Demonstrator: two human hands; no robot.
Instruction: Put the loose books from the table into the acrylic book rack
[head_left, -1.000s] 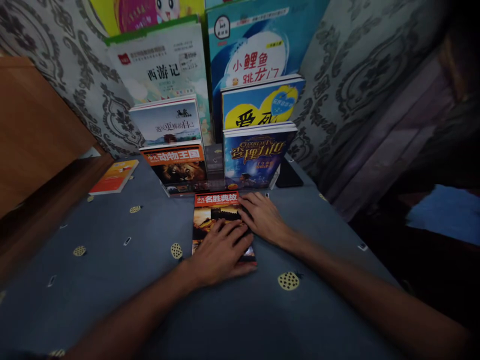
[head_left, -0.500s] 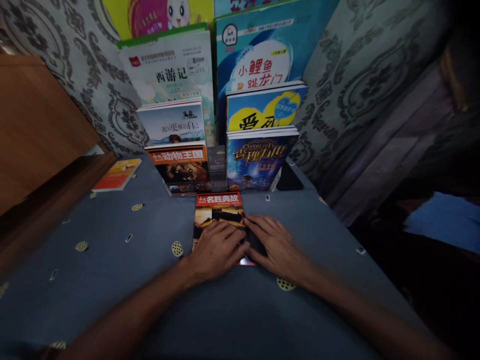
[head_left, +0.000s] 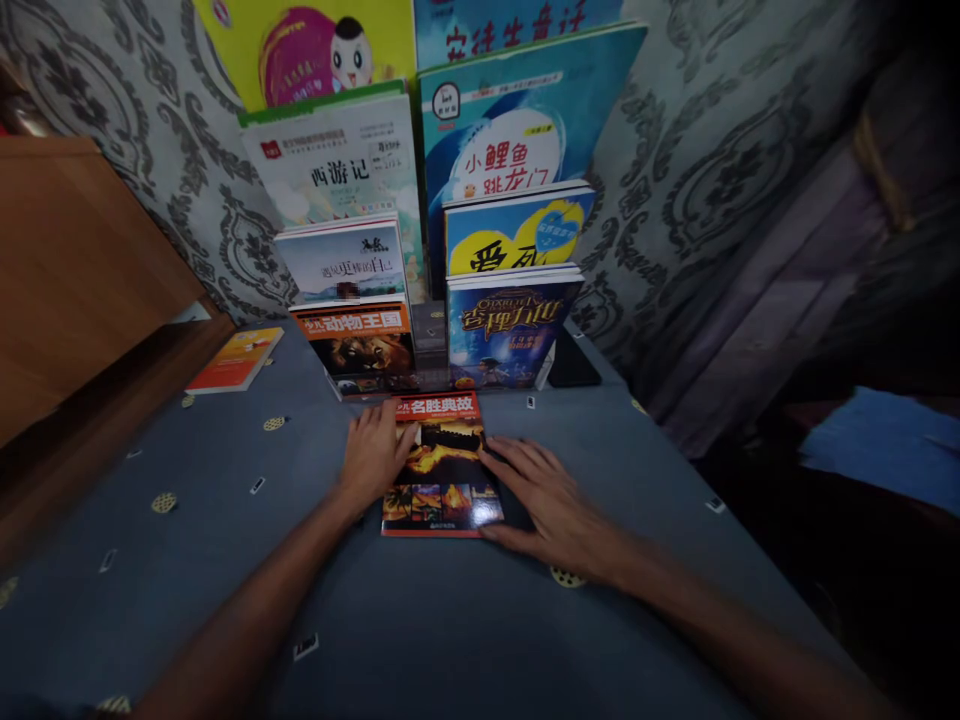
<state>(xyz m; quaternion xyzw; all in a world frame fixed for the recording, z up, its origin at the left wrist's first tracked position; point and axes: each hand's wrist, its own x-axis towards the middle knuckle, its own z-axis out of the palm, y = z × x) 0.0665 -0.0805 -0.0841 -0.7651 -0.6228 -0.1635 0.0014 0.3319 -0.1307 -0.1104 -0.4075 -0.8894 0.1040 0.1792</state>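
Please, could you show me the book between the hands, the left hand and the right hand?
Book (head_left: pixel 441 468), head view: middle of the front cover.
Left hand (head_left: pixel 371 455), head view: its back.
Right hand (head_left: pixel 553 504), head view: its back.

One book (head_left: pixel 442 465) lies on the table (head_left: pixel 225 560) between the left hand (head_left: pixel 373 455) and the right hand (head_left: pixel 555 505). Behind it stand a left row (head_left: pixel 360 345) and a right row of books (head_left: pixel 514 325). Another book (head_left: pixel 236 360) lies left of both; right of them, perhaps a tablet (head_left: pixel 574 362).
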